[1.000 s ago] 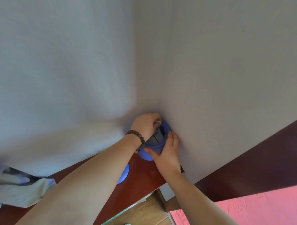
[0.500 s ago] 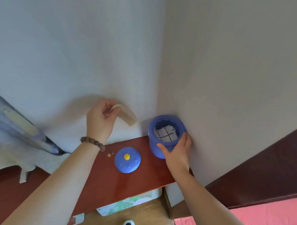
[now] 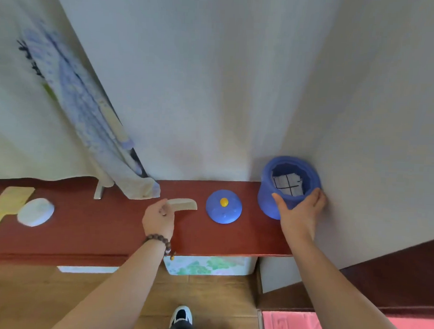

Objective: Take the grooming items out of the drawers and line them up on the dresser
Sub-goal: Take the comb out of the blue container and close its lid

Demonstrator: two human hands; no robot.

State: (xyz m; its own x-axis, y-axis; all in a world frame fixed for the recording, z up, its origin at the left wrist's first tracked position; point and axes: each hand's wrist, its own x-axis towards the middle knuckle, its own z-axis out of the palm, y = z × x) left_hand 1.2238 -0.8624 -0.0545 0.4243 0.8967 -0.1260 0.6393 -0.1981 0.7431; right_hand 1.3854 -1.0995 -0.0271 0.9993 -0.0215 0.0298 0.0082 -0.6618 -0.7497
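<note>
Comb [image 3: 183, 203] pinched in left hand [image 3: 159, 219] above dresser [image 3: 84, 223]; right hand [image 3: 299, 212] grips blue jar [image 3: 266, 199].

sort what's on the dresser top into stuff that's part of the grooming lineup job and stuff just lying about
Part of the job:
- pale comb, gripped by the left hand
- blue pot, lid off, held by the right hand
- blue lid with yellow knob
- yellow paddle brush
- white round case

Just lying about:
- patterned cloth hanging onto the dresser
- floral box underneath

White walls [image 3: 214, 77] — wooden floor [image 3: 205, 293] (pink mat [image 3: 303, 327])
</note>
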